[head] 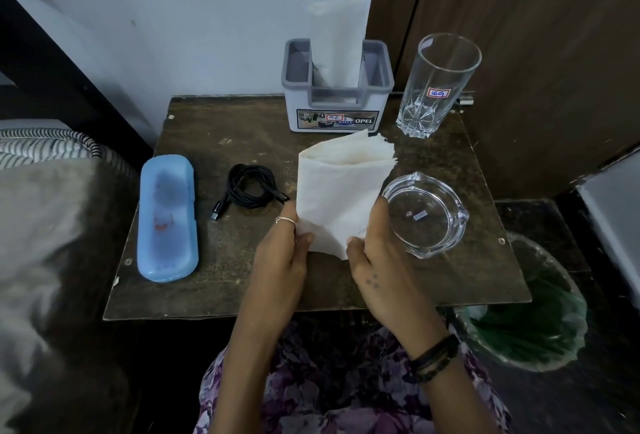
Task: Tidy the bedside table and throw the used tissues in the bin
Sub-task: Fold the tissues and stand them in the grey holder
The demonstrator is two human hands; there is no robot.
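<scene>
Both hands, left hand (282, 255) and right hand (375, 260), pinch a folded stack of tissues (341, 191) over the bedside table (225, 288). Nothing looks binned from this stack yet; the bin (540, 347) waits at the right, so the tidying seems well from finished.

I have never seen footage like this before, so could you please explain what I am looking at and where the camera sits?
There is one picture, taken by a camera worn on a person's head, looking down at their bare hands. The left hand and right hand together hold a stack of folded tissues over a dark bedside table. On it lie a blue case, a coiled black cable, a glass ashtray, a tall glass and a tissue holder. A lined bin stands to the right.
</scene>
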